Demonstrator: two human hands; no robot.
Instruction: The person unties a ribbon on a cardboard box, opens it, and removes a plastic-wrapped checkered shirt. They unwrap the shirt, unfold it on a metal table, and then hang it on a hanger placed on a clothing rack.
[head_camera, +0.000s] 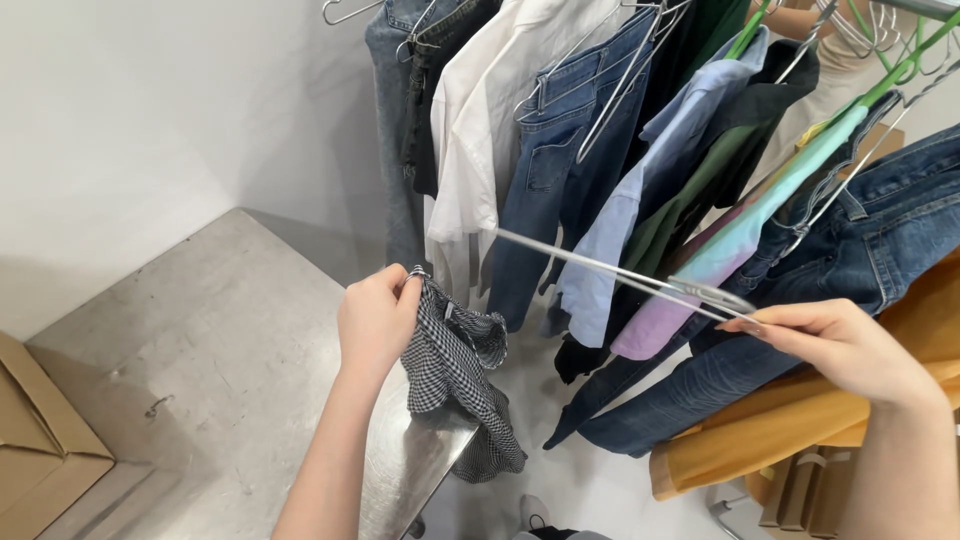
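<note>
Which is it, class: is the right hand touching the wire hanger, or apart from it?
Touching. The head view shows the right hand pinching the wire hanger at its end, no gap.

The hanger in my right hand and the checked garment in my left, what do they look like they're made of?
The hanger looks like thin bare metal wire: silvery, glossy, very slim. The checked garment looks like light woven cloth, probably cotton, matte: it crumples and drapes softly over the table's edge. The table itself looks like brushed steel, with a dull grey sheen.

Left hand (375, 318) gripping checked garment (455, 385) over steel worktop (210, 360); right hand (835, 345) holding wire hanger (620, 272) before rack of hanging clothes (600, 150).
</note>
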